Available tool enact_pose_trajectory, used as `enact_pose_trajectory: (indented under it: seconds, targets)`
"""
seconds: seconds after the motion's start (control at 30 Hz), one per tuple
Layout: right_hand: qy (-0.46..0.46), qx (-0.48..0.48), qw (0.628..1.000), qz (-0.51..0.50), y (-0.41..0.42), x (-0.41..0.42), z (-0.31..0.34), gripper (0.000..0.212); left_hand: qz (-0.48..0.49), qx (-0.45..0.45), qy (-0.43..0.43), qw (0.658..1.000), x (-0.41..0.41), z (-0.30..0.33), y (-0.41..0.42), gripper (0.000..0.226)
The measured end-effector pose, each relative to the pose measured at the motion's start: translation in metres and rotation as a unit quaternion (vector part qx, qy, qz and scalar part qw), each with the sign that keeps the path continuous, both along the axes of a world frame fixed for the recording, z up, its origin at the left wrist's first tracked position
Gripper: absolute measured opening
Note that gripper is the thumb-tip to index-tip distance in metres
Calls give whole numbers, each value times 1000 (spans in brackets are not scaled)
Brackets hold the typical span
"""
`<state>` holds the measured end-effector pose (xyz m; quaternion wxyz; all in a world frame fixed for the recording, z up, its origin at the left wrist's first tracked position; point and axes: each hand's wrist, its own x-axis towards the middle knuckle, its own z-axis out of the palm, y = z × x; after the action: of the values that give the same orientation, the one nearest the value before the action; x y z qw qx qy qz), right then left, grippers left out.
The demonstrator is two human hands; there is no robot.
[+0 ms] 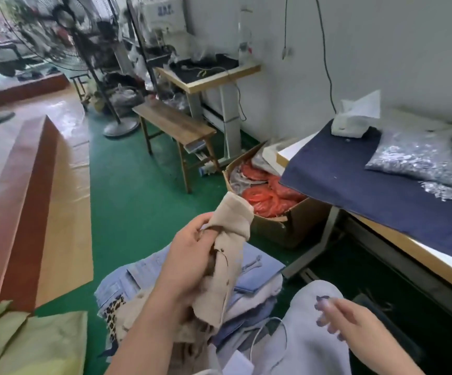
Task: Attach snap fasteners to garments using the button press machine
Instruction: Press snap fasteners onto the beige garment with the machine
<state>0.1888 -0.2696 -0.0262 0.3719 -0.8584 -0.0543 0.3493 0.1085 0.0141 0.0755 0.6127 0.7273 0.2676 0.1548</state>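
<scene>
My left hand (189,255) grips a beige garment (231,239), lifted above a stack of folded light-blue and beige garments (257,272) low in the middle of the view. My right hand (338,312) hovers over my grey-clad knee at the lower right, fingers loosely apart and holding nothing. On the worktable covered with navy cloth (368,190) at the right lies a clear bag of silver snap fasteners (414,158), with some spilled beside it. The button press machine is not in view.
A cardboard box of red bags (270,196) stands on the green floor beside the worktable. A wooden bench (173,125), a sewing table (208,74) and a standing fan (65,31) lie farther back. A tissue box (352,123) sits on the navy cloth. Olive fabric (24,342) fills the lower left.
</scene>
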Motion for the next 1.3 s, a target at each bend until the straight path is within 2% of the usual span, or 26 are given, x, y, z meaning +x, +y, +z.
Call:
enact_pose_trajectory:
  seconds: [0.1, 0.13, 0.17, 0.23, 0.27, 0.33, 0.4, 0.47, 0.57, 0.6, 0.63, 0.7, 0.73, 0.8, 0.87, 0.9, 0.97, 1.0, 1.03, 1.07, 1.13, 1.17, 1.23, 1.3]
  targets:
    - [162, 182, 965, -95, 30, 8, 23, 37, 22, -171, -75, 982, 32, 19, -21, 25]
    - [186, 225, 948, -123, 31, 7, 27, 37, 19, -266, -91, 959, 42, 22, -29, 24]
    - [184, 273, 934, -139, 28, 4, 31, 35, 2, -373, -102, 922, 50, 26, -37, 26]
    - [120, 353, 916, -144, 14, 0, 32, 32, -40, -510, -82, 855, 64, 25, -55, 37]
    - [77, 379, 912, -133, 3, -1, 32, 51, -62, -544, -76, 833, 70, 22, -65, 42]
    - [0, 387, 919, -82, -18, -3, 40, 103, -109, -591, -69, 796, 83, 16, -85, 50]
    - [-41, 380, 923, -43, -30, -4, 50, 116, -135, -616, -68, 773, 94, 15, -109, 52]
    - [-109, 341, 933, -49, -39, -8, 59, 106, -148, -618, -67, 770, 103, 17, -133, 53]
    - [-197, 321, 915, -144, -59, -9, 70, 42, -243, -568, -71, 783, 109, 22, -158, 50]
    - [-194, 323, 907, -190, -67, -11, 79, 26, -299, -538, -76, 785, 111, 21, -162, 51]
    - [-185, 332, 898, -222, -78, -10, 83, 18, -348, -508, -78, 784, 113, 20, -167, 62]
    - [-185, 324, 894, -246, -105, -8, 94, 30, -388, -457, -60, 798, 116, 12, -176, 104]
    - [-189, 304, 901, -244, -117, -8, 101, 37, -401, -419, -53, 813, 117, 7, -183, 118]
    - [-192, 258, 918, -234, -142, -6, 111, 48, -439, -294, -47, 848, 116, 0, -199, 121]
    - [-182, 250, 922, -233, -165, -3, 117, 55, -492, -142, -47, 858, 118, -3, -213, 104]
    - [-160, 265, 920, -240, -175, -2, 118, 56, -529, -53, -59, 845, 121, -4, -219, 83]
    - [-96, 301, 908, -274, -191, 2, 120, 56, -551, 119, -102, 820, 126, -4, -231, 21]
    - [-70, 316, 899, -295, -196, 3, 122, 58, -537, 153, -116, 821, 128, -4, -235, 7]
    - [-53, 334, 886, -317, -202, 6, 122, 63, -506, 162, -117, 839, 130, -4, -237, 16]
    - [-37, 356, 872, -333, -207, 8, 122, 68, -469, 124, -111, 867, 133, -1, -238, 24]
    - [29, 423, 840, -338, -219, 9, 121, 68, -396, -18, -89, 914, 139, 7, -234, 31]
    - [60, 436, 832, -338, -226, 9, 119, 72, -376, -79, -63, 921, 143, 11, -232, 32]
    - [78, 405, 847, -335, -238, 9, 112, 76, -353, -158, -7, 922, 150, 22, -225, 35]
    - [43, 351, 880, -318, -246, 6, 103, 74, -330, -205, 25, 921, 154, 29, -221, 37]
